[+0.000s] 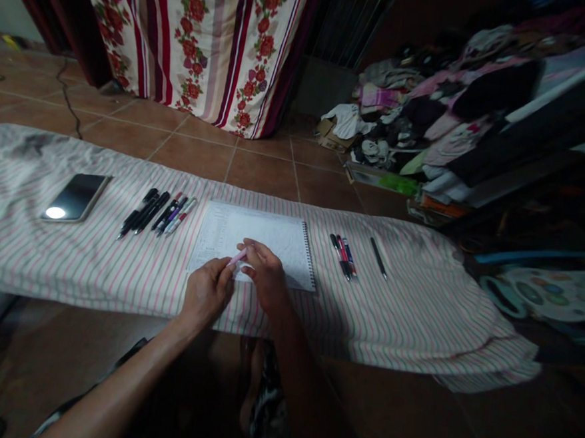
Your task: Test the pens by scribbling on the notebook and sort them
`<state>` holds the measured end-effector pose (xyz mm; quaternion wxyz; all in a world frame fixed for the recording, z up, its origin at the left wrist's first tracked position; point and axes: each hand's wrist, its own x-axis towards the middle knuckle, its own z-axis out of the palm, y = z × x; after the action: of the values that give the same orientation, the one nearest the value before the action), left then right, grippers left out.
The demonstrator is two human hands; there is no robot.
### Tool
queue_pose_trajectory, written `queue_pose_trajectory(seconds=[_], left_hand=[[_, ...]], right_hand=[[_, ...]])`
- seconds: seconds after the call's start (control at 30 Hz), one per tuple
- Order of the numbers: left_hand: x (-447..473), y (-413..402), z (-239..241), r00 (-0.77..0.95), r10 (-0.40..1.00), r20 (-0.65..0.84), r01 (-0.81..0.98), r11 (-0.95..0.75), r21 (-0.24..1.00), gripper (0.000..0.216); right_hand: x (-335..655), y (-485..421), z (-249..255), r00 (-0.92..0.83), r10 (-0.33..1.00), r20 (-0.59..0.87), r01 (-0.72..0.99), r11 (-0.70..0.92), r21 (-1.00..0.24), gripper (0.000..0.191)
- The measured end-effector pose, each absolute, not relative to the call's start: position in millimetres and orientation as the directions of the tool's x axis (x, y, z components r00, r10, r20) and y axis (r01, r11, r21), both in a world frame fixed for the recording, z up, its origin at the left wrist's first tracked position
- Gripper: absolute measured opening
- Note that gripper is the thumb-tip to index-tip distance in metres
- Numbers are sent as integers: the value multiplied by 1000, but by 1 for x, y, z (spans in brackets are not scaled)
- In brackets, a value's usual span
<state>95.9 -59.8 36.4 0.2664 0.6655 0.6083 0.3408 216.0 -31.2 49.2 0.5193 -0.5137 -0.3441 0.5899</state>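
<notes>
A slim pink pen (238, 256) is held between my two hands, above the lower edge of an open spiral notebook (266, 227). My left hand (207, 288) is closed round the pen's near end. At the far end, the fingers of my right hand (265, 270) pinch it. Several dark and light pens (159, 211) lie side by side left of the notebook. To its right are a few more pens (342, 256) in black, red and blue, and a single dark pen (378, 258) lies apart from them.
A striped cloth (406, 307) covers the long table. At the left lies a phone (77, 197). Beyond the table hang a floral curtain (195, 39) and, on the right, a heap of clothes (430, 108). A pale blue patterned object (542, 293) stands past the right end.
</notes>
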Motion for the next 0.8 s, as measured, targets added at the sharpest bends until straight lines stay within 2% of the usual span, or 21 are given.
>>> queue_pose_trajectory(seconds=[0.1, 0.2, 0.3, 0.47, 0.63, 0.73, 0.8], left_hand=[[97, -61, 37, 45, 983, 175, 695, -157, 701, 37], [98, -62, 37, 46, 981, 186, 715, -163, 680, 37], [99, -61, 38, 51, 986, 158, 693, -149, 705, 36], [99, -60, 40, 41, 990, 131, 664, -125, 737, 36], [98, -60, 38, 43, 971, 234, 761, -183, 622, 36], [99, -60, 37, 49, 968, 248, 786, -190, 588, 36], [100, -61, 38, 54, 969, 242, 781, -192, 594, 37]], right_hand=[[215, -30, 47, 150, 955, -254, -127, -236, -963, 27], [216, -28, 42, 204, 963, -174, -58, -165, -985, 22], [217, -28, 38, 183, 975, -123, -108, -104, -989, 23], [214, -30, 41, 143, 980, -135, -196, -106, -975, 24], [210, -33, 47, 76, 972, -221, -284, -191, -939, 36], [211, -31, 44, 135, 957, -257, -230, -222, -948, 35], [212, -31, 43, 172, 960, -222, -167, -194, -967, 29]])
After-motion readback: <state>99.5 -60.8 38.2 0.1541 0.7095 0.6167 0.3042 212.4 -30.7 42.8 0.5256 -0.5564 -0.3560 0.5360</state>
